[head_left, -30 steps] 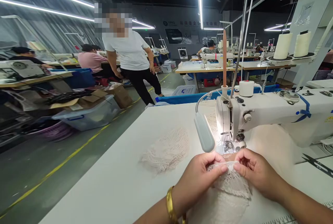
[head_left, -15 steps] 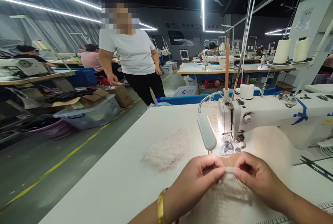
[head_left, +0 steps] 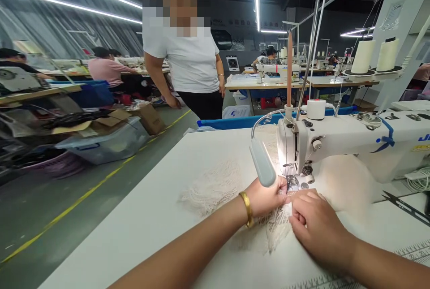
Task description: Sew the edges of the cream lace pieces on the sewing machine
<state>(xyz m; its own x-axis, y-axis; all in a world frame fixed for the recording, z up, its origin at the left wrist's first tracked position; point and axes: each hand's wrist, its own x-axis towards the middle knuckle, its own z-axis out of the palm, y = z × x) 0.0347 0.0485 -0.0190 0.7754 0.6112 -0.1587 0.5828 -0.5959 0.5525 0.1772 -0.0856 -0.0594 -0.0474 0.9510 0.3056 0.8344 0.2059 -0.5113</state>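
Just left of the presser foot point(head_left: 293, 183) of a white sewing machine point(head_left: 339, 139), my left hand point(head_left: 265, 197), with a gold bangle at its wrist, pinches the edge of a cream lace fabric point(head_left: 278, 230). My right hand point(head_left: 317, 219) lies in front of the foot, fingers curled down on the same lace and a tan strip beside it. Its fingertips are partly hidden. The lace hangs toward me between the hands, flat on the white table. A second lace piece point(head_left: 213, 186) rests to the left, partly behind my left forearm.
A grey lamp point(head_left: 264, 163) hangs close over my left hand. Black thread snips point(head_left: 406, 208) and a clear ruler point(head_left: 413, 251) lie at the right. A person in a white shirt point(head_left: 193, 62) stands beyond the table. Thread cones point(head_left: 363, 58) stand behind the machine.
Both hands have moved from holding the lace up before the machine to the presser foot, the left one farther forward. The lace is lowered. The standing person has come closer.
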